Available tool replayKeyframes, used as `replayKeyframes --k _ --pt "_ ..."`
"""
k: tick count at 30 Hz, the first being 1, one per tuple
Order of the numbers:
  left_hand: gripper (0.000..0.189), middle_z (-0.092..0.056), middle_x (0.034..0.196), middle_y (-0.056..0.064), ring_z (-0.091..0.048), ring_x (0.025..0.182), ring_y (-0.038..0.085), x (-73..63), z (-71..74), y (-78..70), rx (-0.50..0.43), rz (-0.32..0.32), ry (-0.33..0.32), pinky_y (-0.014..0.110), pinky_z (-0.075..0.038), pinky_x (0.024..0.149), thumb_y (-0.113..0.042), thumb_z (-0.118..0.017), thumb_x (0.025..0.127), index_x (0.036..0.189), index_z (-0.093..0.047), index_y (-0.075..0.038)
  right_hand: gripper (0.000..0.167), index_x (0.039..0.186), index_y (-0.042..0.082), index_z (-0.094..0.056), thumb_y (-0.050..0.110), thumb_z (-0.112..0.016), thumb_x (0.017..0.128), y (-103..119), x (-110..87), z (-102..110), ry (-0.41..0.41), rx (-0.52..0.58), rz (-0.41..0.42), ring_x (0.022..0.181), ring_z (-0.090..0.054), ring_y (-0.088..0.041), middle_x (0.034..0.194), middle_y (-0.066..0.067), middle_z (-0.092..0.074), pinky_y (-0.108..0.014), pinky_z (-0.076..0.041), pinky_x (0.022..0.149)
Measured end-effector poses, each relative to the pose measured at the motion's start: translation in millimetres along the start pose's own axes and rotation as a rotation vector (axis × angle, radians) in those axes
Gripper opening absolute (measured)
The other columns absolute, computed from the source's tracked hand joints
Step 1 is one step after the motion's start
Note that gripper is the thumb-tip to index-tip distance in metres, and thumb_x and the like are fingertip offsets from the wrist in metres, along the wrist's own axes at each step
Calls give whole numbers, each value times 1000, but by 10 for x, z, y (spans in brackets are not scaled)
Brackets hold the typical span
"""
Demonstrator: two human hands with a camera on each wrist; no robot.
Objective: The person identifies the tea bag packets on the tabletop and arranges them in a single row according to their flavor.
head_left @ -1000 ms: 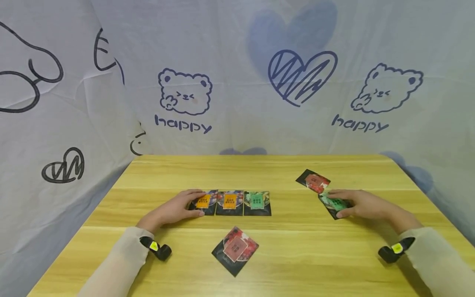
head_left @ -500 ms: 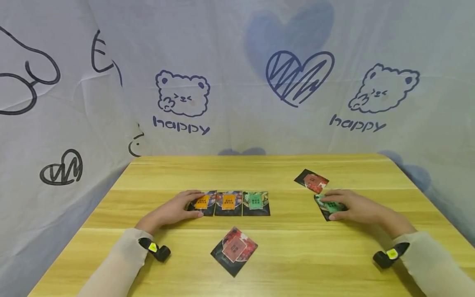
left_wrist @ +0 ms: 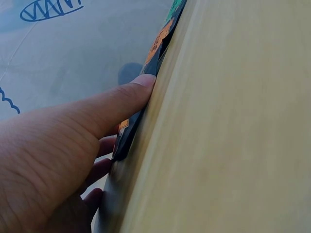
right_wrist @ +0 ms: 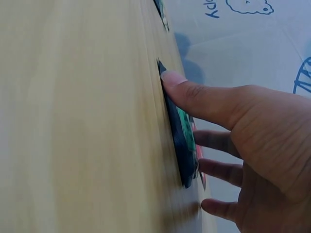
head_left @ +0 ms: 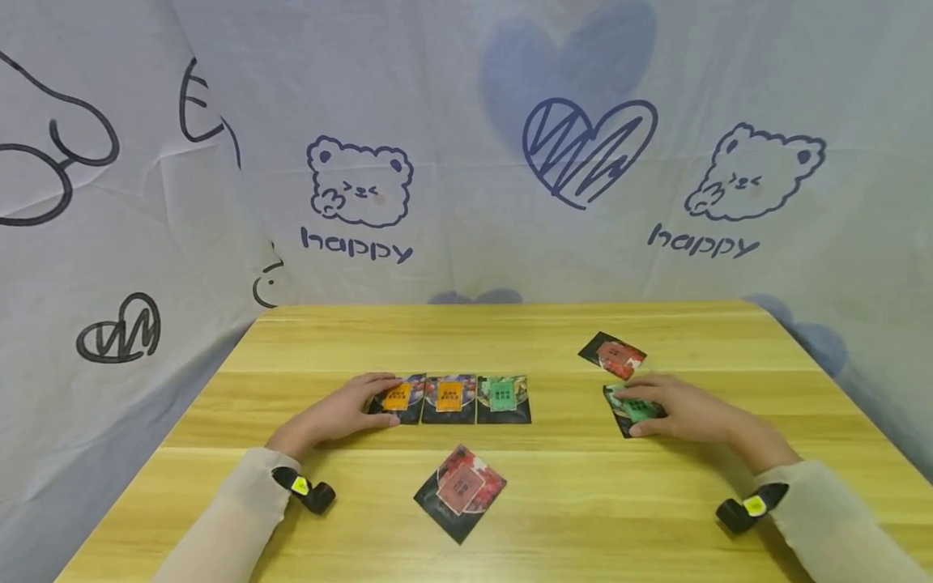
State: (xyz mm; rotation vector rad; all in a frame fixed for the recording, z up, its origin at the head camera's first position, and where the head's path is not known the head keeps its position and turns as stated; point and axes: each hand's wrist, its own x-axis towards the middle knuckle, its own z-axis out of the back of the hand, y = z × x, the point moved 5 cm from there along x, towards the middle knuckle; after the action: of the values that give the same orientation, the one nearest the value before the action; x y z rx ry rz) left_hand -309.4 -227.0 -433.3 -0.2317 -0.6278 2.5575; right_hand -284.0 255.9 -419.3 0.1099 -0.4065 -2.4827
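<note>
In the head view my left hand (head_left: pixel 342 410) holds the leftmost orange-labelled sachet (head_left: pixel 397 397), thumb at its near edge and fingers over its far edge. Right against it in a row lie a second orange-labelled sachet (head_left: pixel 450 397) and a green-labelled sachet (head_left: pixel 503 398). Further right, my right hand (head_left: pixel 685 410) grips another green-labelled sachet (head_left: pixel 632 413) between thumb and fingers, partly covering it. That sachet is slightly turned and low against the tabletop. The right wrist view shows the thumb on the dark end of this sachet (right_wrist: pixel 180 141).
A red-labelled sachet (head_left: pixel 614 355) lies tilted just beyond my right hand. Another red-labelled sachet (head_left: pixel 461 492) lies cornerwise in front of the row. The wooden table (head_left: pixel 568 518) ends at a printed cloth (head_left: pixel 466 243) behind it.
My right hand has slid left along the table with the green-labelled sachet, away from its place under the far red one. The left hand stays on the orange-labelled sachet.
</note>
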Motion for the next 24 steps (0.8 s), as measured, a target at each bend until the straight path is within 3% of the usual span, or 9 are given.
replayKeyframes --k 12,24 --pt "77 -32 154 16 -28 141 39 5 -11 -11 10 -6 5 58 -27 111 -54 -65 90 150 -41 -13 67 140 12 -56 52 -68 88 100 131 -105 -6 34 -27 130 -40 -46 143 -21 -45 -62 -38 99" --pt "78 -32 155 15 -28 141 38 13 -6 10 12 -6 1 57 -28 111 -55 -64 89 151 -40 -14 67 139 13 -57 55 -65 88 236 280 -129 -24 -1 1 129 -41 -46 143 -20 -46 -63 -38 99"
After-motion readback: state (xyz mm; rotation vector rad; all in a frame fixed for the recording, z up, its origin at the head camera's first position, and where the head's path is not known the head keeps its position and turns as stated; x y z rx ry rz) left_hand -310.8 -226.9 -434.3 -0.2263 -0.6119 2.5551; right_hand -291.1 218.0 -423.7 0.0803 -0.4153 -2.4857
